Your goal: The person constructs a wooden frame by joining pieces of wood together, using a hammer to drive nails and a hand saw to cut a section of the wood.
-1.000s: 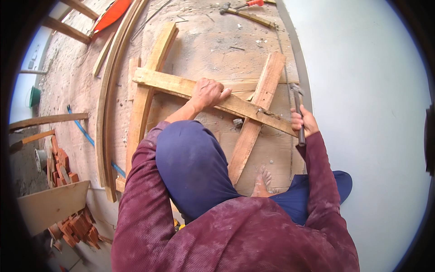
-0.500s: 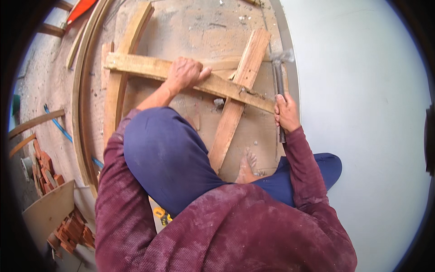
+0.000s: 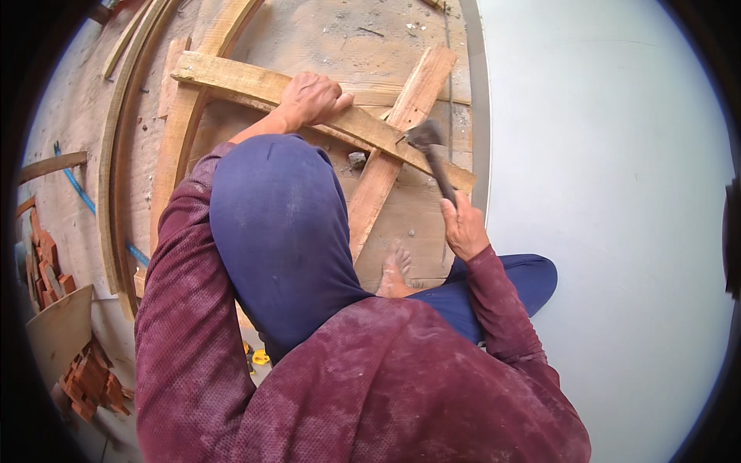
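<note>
Left hand (image 3: 310, 100): curled over the top board (image 3: 239, 79), gripping it; fingertips hidden.
Right hand (image 3: 465, 228): closed around the handle of a hammer (image 3: 441, 171).
Hammer: head at the top board, near its crossing with the right board (image 3: 423, 86); cannot tell if they touch.
Top board: slanting across the right board and the left board (image 3: 176, 135).
Foot (image 3: 395, 266): bare, beside the right board.

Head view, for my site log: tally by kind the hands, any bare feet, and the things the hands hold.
Hands: 2 (left hand, right hand)
Hammer, in the right hand: 1
Plank, under the left hand: 1
Bare foot: 1
Total: 5
</note>
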Demonstrator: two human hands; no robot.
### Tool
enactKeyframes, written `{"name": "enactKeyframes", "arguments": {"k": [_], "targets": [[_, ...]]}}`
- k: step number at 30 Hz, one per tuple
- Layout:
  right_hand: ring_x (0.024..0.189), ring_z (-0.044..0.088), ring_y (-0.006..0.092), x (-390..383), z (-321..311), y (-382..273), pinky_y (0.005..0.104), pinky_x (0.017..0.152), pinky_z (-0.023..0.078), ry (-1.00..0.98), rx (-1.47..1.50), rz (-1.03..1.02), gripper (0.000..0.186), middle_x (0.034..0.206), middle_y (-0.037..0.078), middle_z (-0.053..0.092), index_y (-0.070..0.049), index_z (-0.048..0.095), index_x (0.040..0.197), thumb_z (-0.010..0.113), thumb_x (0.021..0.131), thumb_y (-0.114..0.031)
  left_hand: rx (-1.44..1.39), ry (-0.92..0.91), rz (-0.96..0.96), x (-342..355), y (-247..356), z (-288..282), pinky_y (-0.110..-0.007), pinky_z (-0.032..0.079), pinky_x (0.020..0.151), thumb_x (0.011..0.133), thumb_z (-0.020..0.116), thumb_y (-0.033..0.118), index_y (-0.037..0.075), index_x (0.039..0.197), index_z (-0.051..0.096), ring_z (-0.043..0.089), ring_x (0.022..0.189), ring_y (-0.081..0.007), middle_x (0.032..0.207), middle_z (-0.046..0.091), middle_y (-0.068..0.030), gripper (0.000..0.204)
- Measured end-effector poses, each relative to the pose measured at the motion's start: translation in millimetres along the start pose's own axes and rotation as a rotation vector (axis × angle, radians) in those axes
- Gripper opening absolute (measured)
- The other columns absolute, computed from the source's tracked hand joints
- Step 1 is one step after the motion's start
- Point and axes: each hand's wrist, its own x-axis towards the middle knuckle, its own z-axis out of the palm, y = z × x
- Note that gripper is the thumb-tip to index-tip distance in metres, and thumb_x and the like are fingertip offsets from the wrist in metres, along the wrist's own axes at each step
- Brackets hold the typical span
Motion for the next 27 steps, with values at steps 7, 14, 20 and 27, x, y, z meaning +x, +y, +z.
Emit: {"name": "enactKeyframes", "arguments": {"k": [7,14,20,27], "targets": [[0.047,0.041,0.0058,18.1,-49.8,-91.7,0.0193,0.04,0.031,0.34,0.921,-0.027,0.036,0.059,-0.002,0.043,-0.006,0.047,0.089,0.046,0.099,-0.041,0.036,-0.008,0.007,-0.2,-3.1,8.2,-0.043,0.049,0.062,0.09,0.041,0.039,0.004,0.062,0.065,0.062,0.062,-0.0341,0.065,0.063,-0.0197,0.051],[0.071,0.053,0.0485,8.5,4.1,17.5,0.0452,0.06,0.042,-0.034,-0.036,0.024,0.026,0.072,0.028,0.051,-0.001,0.054,0.096,0.051,0.095,-0.027,0.063,0.088,0.058,2.7,-0.1,10.1,-0.043,0.047,0.057,0.089,0.042,0.038,0.005,0.059,0.064,0.06,0.055,-0.0313,0.062,0.062,-0.0184,0.05],[0.048,0.046,0.0153,33.2,-64.6,-59.6,0.0287,0.044,0.038,0.341,0.656,0.021,0.034,0.061,0.006,0.047,-0.01,0.048,0.084,0.045,0.099,-0.04,0.03,-0.033,-0.028,-4.0,-5.8,2.3,-0.043,0.047,0.059,0.09,0.038,0.043,0.005,0.059,0.064,0.06,0.058,-0.0316,0.062,0.062,-0.0183,0.056],[0.054,0.049,0.0305,19.3,-17.6,-8.8,0.0411,0.054,0.042,0.218,0.28,-0.215,0.034,0.062,0.013,0.047,-0.004,0.049,0.082,0.051,0.095,-0.036,0.021,0.097,0.022,-1.1,-4.1,9.7,-0.042,0.047,0.056,0.091,0.038,0.044,0.005,0.061,0.066,0.06,0.055,-0.0303,0.06,0.062,-0.0178,0.056]]}}
